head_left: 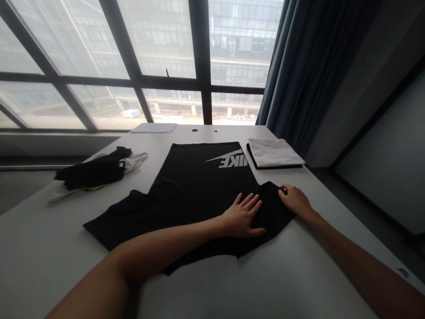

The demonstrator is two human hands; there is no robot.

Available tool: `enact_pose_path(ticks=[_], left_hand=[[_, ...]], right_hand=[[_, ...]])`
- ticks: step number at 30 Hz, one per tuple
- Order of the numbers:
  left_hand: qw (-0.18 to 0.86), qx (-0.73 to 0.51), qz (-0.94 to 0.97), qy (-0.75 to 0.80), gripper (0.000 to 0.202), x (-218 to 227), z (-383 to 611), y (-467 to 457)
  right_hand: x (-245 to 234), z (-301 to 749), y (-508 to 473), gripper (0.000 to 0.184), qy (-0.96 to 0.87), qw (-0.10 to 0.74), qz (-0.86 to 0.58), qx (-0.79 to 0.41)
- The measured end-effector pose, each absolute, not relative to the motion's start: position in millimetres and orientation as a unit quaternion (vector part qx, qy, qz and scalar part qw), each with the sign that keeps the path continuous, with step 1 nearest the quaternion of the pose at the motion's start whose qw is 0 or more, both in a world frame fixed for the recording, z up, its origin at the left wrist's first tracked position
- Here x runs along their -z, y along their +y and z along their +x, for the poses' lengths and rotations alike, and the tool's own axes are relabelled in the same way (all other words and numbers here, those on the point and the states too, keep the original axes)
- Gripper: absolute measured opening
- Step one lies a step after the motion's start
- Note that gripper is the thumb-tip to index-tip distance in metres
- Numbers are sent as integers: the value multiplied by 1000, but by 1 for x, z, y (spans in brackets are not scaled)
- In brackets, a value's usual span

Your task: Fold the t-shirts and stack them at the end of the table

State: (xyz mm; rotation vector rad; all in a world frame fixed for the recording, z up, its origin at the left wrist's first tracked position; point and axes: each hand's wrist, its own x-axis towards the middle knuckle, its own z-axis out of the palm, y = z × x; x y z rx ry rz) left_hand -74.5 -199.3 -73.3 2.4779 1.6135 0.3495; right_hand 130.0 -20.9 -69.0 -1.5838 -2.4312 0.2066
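Note:
A black T-shirt [189, 186] lies spread out on the white table, its neck end towards me and its hem towards the window. White lettering and a swoosh mark its far right part, upside down from here. My left hand [244, 217] rests flat on the shirt near the right shoulder, fingers spread. At the edge of the right sleeve, my right hand [295, 199] pinches the cloth between thumb and fingers. The left sleeve [113, 219] stretches out flat on the other side, partly behind my left forearm.
Folded white and black clothes [275, 153] are stacked at the right edge of the table [186, 297]. A crumpled pile of black, white and yellow clothes [96, 170] lies on the left. Flat white sheets [154, 128] sit at the far edge, beneath the windows. A blue curtain [299, 66] hangs at right.

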Motion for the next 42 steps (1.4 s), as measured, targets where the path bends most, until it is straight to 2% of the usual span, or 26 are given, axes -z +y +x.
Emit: enact_pose_path(ticks=[13,18,22,27,30,35,37,40,42], left_hand=[[77,-131,828,540,95,75,-75,-199],[80,-132,827,541,96,75,-75,-200],[104,-159,817,544,92,70,-73,-200],[161,-288,740,586,56,61,-71,-197],[197,-372,697,581,46,60,-70,-194],[317,-480,593,563,55,68,-73,-184],[363,-508,556,549,60,71,-75,-180],[354,-511,542,565,61,73,-78,-176],[319,-490,552,594,59,73,-80,-174]], right_hand=[[64,127,-31,35,-834,106,-538,-58],[66,131,-19,31,-827,136,-536,-102],[61,135,-11,28,-811,170,-511,-229],[41,139,-18,39,-731,180,-422,-505],[30,139,-26,50,-705,191,-345,-590],[27,131,-45,67,-697,183,-251,-646],[29,127,-56,69,-695,155,-224,-665],[34,120,-69,60,-686,100,-172,-700],[39,117,-71,49,-674,129,-161,-709]])
